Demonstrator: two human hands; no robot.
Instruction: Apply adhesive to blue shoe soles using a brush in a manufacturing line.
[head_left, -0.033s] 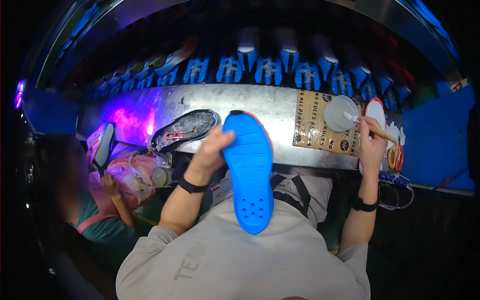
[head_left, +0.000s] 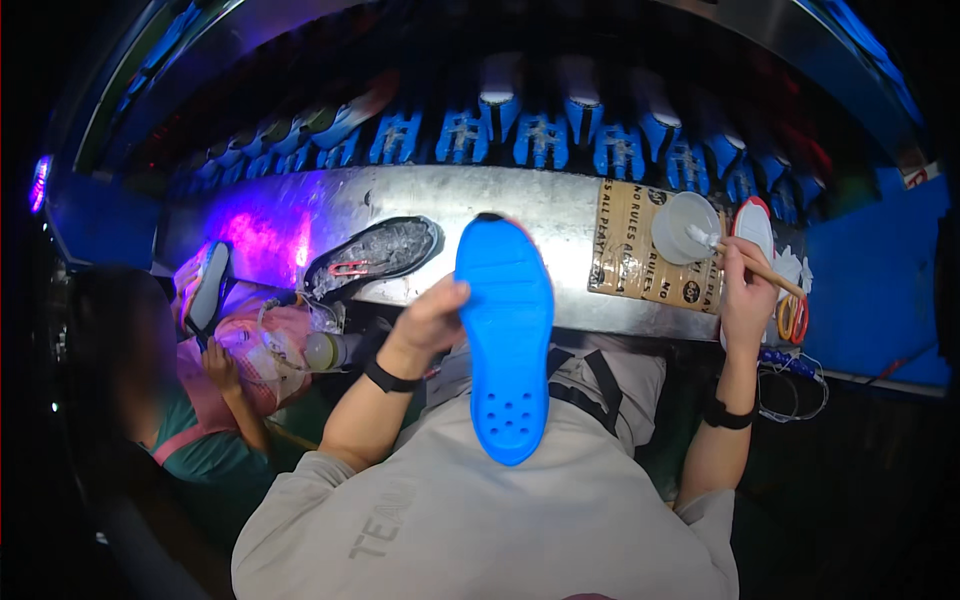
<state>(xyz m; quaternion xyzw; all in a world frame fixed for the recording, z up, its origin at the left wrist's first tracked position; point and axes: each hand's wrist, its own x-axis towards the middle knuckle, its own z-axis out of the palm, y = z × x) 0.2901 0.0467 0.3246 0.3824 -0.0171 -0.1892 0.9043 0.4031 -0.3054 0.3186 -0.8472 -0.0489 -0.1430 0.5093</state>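
Blue sole [head_left: 510, 340] is pointing lengthwise away from the body, with the brush [head_left: 775, 279] staying well apart at its right

The left hand [head_left: 432, 325] is grasping the blue sole at its left edge, in the half that is farther from the body. The thumb is lying at this edge, and the other fingers are hiding behind, so I cannot tell how they are pressing. The flat blue face, with slits at the far end and 7 small holes at the near end, is facing the camera. The long axis is running almost straight from the grey shirt [head_left: 560, 530] toward the desk [head_left: 570, 225], and the far end is leaning slightly to the left.

The right hand [head_left: 748, 295] is gripping the wooden handle of the brush, well to the right of the blue sole. So, of the 2 hands, the left is the nearer, already touching it. From the right hand, the blue sole is lying to the left. The brush is crossing slantwise to the long axis of the blue sole: its white bristles are pointing leftward and away from the body, and they are showing at the translucent cup [head_left: 672, 222]. How deep they are sitting, I cannot tell.

This cup is standing on the cardboard [head_left: 625, 275], to the right of the far end of the blue sole. To the left of this same end, a dark shoe-shaped piece [head_left: 375, 255] is lying on the desk.
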